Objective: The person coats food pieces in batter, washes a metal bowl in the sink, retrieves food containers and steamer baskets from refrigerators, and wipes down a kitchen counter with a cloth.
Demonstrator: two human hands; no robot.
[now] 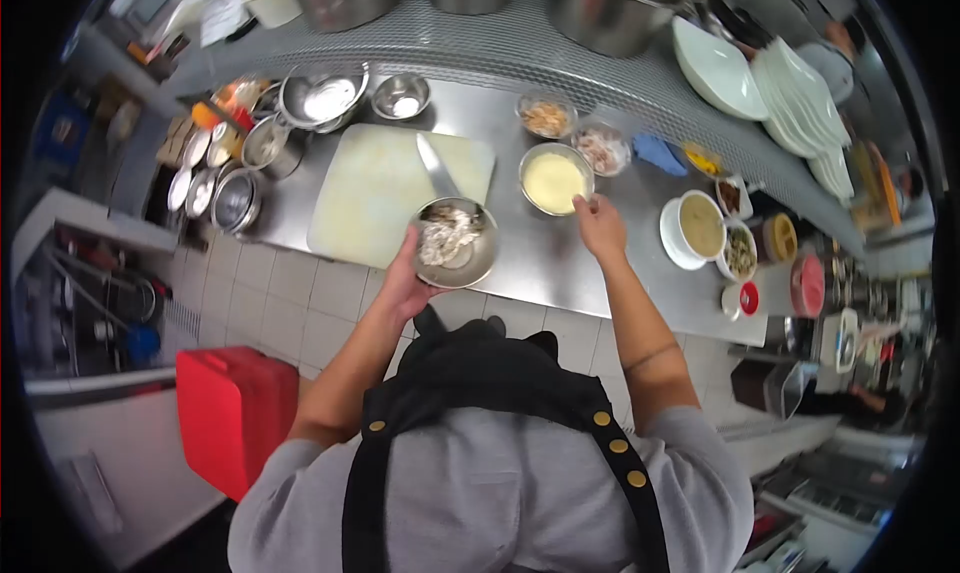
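Observation:
My left hand (404, 285) is closed on the side of a metal bowl (478, 255), held at the counter's front edge. Inside that bowl lies a clump of whitish-grey food pieces (446, 235). To the right, my right hand (602, 227) pinches the lower right rim of a second metal bowl (528, 195), which rests on the counter. Smooth pale yellow liquid (554, 179) fills much of it. Between the left bowl and the back of the white cutting board (360, 188) lies a knife (434, 163), its handle end partly hidden by the bowl.
Small bowls of chopped food (546, 117) and pale shreds (600, 149) sit behind the yellow liquid. A blue cloth (660, 153) lies beside them. Soup in a white bowl (702, 225) stands right. Overhead, a shelf (470, 43) carries pots and plates. A red bin (235, 413) stands left.

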